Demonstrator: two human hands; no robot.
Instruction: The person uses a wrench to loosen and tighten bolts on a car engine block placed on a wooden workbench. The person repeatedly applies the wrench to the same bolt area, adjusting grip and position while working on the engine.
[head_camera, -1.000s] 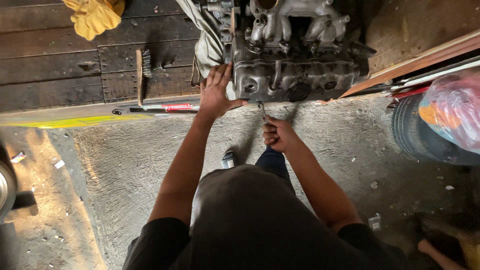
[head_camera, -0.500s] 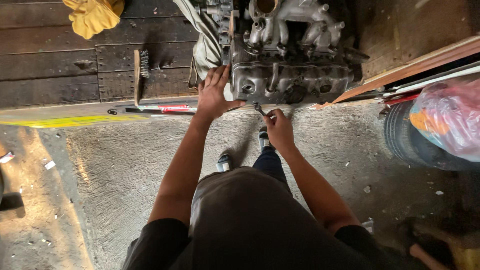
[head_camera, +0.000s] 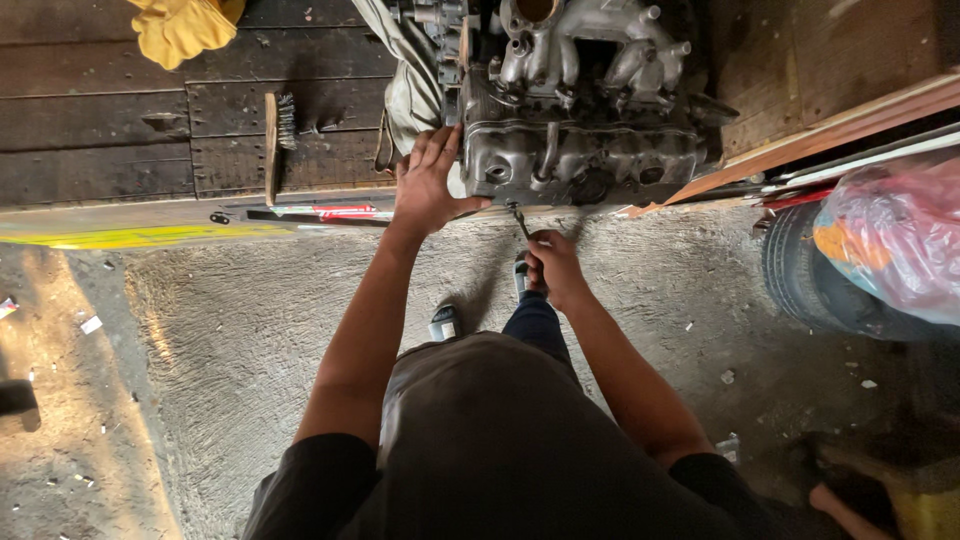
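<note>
Taking the grey engine block as the landmark: far to its left a yellow cloth is lying on the dark wooden platform, and nearer to the block's left a wire brush is resting bristles-up, seemingly parked within reach. The left hand is pressing flat against the block's lower left corner, fingers spread and gripping nothing, probably steadying the casting. Just below the block's front face the right hand is clenching around the handle of a slim metal tool, whose tip is meeting the block's lower edge; what kind of tool I cannot tell. To the block's right, a pink plastic bag is sitting on a tyre.
</note>
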